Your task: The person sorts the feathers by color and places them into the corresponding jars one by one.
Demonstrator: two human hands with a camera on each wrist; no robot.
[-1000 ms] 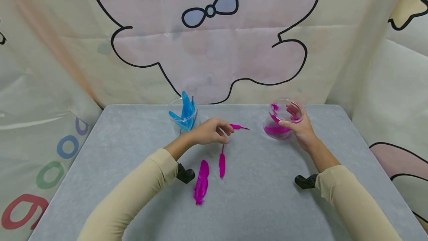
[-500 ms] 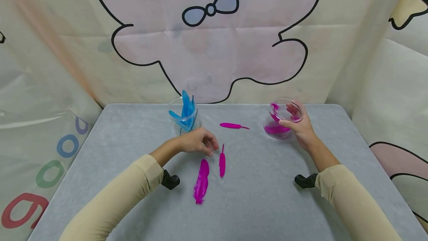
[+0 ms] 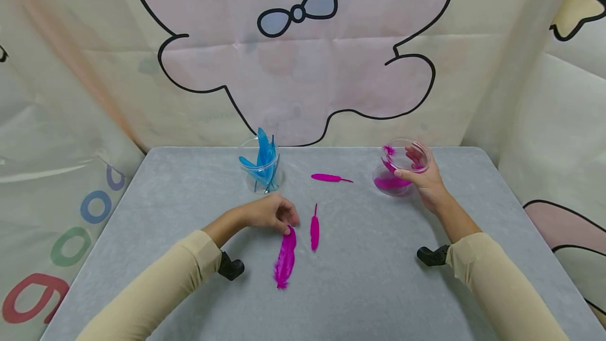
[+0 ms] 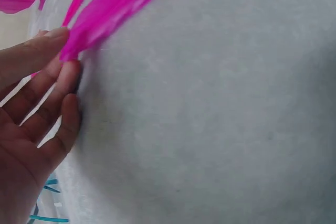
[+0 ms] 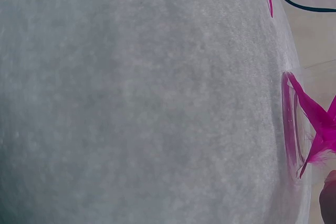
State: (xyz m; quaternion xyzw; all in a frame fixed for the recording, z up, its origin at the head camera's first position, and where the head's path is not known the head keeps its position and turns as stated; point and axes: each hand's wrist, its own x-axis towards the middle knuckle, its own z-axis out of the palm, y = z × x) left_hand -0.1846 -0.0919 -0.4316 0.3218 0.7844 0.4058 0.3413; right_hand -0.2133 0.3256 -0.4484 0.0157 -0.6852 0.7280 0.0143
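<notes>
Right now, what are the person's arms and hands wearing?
Both arms wear long cream-beige sleeves, left sleeve and right sleeve. A small black camera mount sits at each wrist, left one and right one. The left hand and right hand are bare, no gloves.

Grey table (image 3: 189, 183); cartoon-printed cloth backdrop (image 3: 303, 67) behind.

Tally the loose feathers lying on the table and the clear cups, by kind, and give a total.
Loose pink feathers on the grey table: 3 (large one at the left hand, slim one, far one).
Clear cups: 2 (cup of blue feathers; cup of pink feathers, held by the right hand).
Total: 5.
</notes>
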